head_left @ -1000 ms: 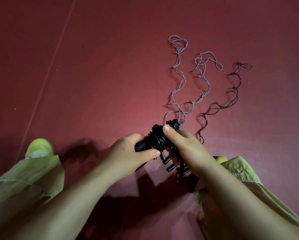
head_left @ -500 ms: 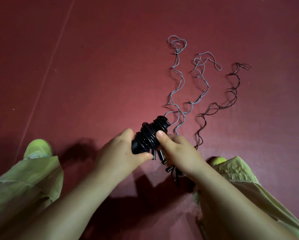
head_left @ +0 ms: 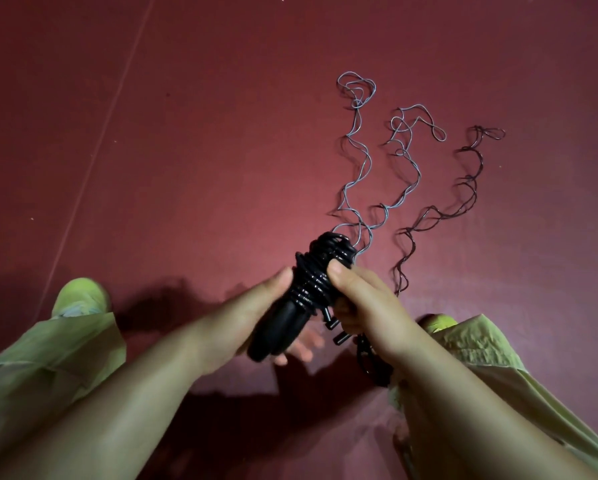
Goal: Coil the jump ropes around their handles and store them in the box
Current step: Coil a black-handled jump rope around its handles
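Black jump-rope handles (head_left: pixel 283 320) with black rope coiled round their upper part (head_left: pixel 320 268) are held upright-tilted between both hands. My left hand (head_left: pixel 256 317) cradles the handles from the left and below, its fingers showing under them. My right hand (head_left: pixel 363 303) grips the coil from the right, thumb pressed on the turns. Small black rope ends (head_left: pixel 335 329) stick out beneath the right hand. Two grey ropes (head_left: pixel 360 168) (head_left: pixel 406 157) and a dark rope (head_left: pixel 464 188) lie wavy on the floor beyond. No box is in view.
The floor is a dark red mat (head_left: pixel 186 150) with a thin seam line running diagonally at the left. My legs in light green trousers and yellow-green shoes (head_left: pixel 79 297) flank the hands at the lower left and lower right.
The coiled handles have swung from lying sideways to pointing up and away. My left hand has slid down under the bare handle end, while my right thumb stays on the coil.
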The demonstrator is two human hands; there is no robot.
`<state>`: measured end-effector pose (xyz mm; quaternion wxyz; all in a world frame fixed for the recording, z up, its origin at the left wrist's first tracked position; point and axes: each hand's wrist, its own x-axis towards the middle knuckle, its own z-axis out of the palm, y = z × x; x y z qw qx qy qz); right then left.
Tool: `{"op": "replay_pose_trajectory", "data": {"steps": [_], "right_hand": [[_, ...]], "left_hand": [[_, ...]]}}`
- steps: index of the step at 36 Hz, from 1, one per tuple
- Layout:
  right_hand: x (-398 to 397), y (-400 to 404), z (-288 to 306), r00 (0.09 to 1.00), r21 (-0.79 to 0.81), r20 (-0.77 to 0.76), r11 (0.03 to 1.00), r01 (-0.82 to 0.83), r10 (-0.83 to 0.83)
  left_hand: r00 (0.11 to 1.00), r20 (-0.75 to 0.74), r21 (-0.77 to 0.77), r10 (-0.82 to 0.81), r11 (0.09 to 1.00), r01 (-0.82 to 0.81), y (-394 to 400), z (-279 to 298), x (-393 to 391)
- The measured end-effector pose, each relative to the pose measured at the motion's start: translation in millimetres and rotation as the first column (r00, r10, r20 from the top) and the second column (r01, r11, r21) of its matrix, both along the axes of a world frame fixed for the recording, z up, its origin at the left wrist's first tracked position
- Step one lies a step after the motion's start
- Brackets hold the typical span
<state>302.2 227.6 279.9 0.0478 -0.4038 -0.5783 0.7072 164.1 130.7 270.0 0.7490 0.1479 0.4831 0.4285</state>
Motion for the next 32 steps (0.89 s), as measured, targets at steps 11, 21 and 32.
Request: {"op": "replay_pose_trajectory", "data": {"steps": [11,21,32], "right_hand": [[1.3,6.4,6.6,0.968,0.081,0.243,0.993,-0.081,0.059],[4.1,8.4,-1.7,0.953,0.038,0.19,0.969,-0.245,0.234],[7.4,8.3,-9.0,0.945,-0.139,-0.046,0.934,-0.328,0.325]], "left_hand": [[0.915,-0.402,-0.027,0.023,0.999,-0.037,-0.4,-15.3,3.0],[0.651,-0.756,-0.015,-0.06,0.997,0.075,-3.5,-26.8,-7.1],[0.637,-0.769,-0.013,-0.057,0.997,0.074,-5.3,-21.2,-7.6]]}}
